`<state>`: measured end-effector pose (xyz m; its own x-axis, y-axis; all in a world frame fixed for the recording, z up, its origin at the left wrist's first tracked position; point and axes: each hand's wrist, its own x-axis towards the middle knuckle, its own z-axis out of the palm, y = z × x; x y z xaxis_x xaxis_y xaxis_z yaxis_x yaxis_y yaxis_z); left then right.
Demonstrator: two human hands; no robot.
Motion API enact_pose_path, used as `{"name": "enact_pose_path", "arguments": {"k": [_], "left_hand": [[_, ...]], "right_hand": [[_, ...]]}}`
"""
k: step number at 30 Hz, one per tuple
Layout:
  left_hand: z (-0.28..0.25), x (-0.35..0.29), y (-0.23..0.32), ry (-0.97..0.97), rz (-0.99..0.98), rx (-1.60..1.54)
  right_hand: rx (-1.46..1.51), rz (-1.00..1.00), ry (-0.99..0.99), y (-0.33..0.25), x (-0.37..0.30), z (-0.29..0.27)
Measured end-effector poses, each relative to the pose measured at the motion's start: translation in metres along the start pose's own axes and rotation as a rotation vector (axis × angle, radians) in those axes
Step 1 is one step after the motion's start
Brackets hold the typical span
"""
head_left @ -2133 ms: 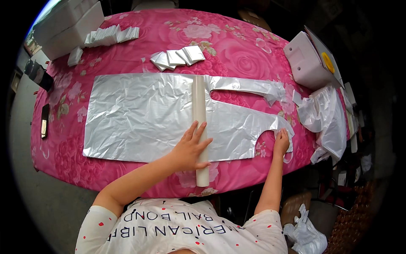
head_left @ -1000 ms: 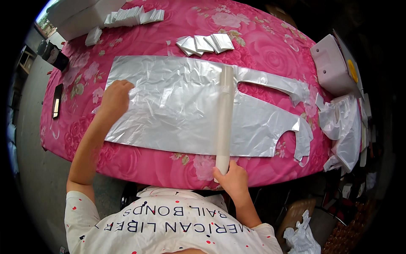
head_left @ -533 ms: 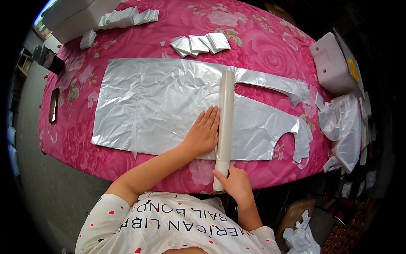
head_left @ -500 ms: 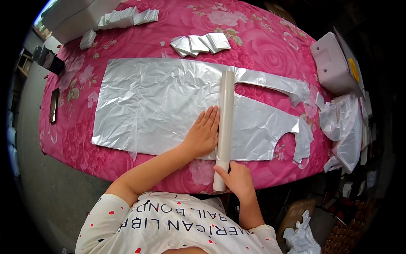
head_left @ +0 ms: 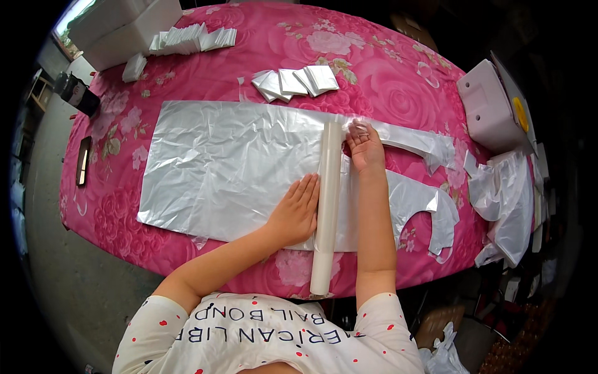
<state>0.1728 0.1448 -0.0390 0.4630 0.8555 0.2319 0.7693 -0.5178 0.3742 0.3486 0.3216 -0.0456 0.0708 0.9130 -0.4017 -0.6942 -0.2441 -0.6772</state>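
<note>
A thin silvery-white plastic apron (head_left: 212,168) lies spread flat, its cut-out strap ends to the right. Across it, front to back, rests a long pale tube (head_left: 328,206) whose near end reaches past the apron's front edge. My left hand (head_left: 296,209) is flat on the plastic, fingers outstretched and their side against the tube. My right hand (head_left: 365,146) is by the tube's far end, palm up. Its fingers are curled at the apron's upper strip and seem to grip it. My right forearm covers part of the plastic.
Folded white plastic packets (head_left: 296,82) lie beyond the apron; more packets (head_left: 187,40) stand by a white foam box (head_left: 118,31) at far left. A dark cup (head_left: 78,93) and a phone (head_left: 83,161) are at left. A white container (head_left: 492,106) and crumpled plastic (head_left: 504,193) sit at right.
My right hand has let go of the tube's near end and moved away from me to the apron's far strip. My left hand stays flat beside the tube.
</note>
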Motion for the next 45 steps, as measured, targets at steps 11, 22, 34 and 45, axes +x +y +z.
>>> {"name": "enact_pose_path", "arguments": {"k": [11, 22, 34, 45], "left_hand": [[0.005, -0.005, -0.004, 0.024, 0.001, 0.005], [-0.008, -0.021, -0.011, 0.143, 0.022, -0.067], [-0.138, -0.159, -0.137, -0.024, 0.048, -0.007], [-0.161, -0.147, -0.114, 0.534, -0.305, -0.047]], "right_hand": [[-0.127, -0.494, -0.384, -0.074, -0.061, 0.066], [-1.538, -0.752, -0.945, 0.198, -0.143, 0.163], [-1.621, -0.94, -0.824, 0.028, -0.185, 0.025], [-1.811, -0.844, -1.188, 0.049, -0.199, 0.019]]}}
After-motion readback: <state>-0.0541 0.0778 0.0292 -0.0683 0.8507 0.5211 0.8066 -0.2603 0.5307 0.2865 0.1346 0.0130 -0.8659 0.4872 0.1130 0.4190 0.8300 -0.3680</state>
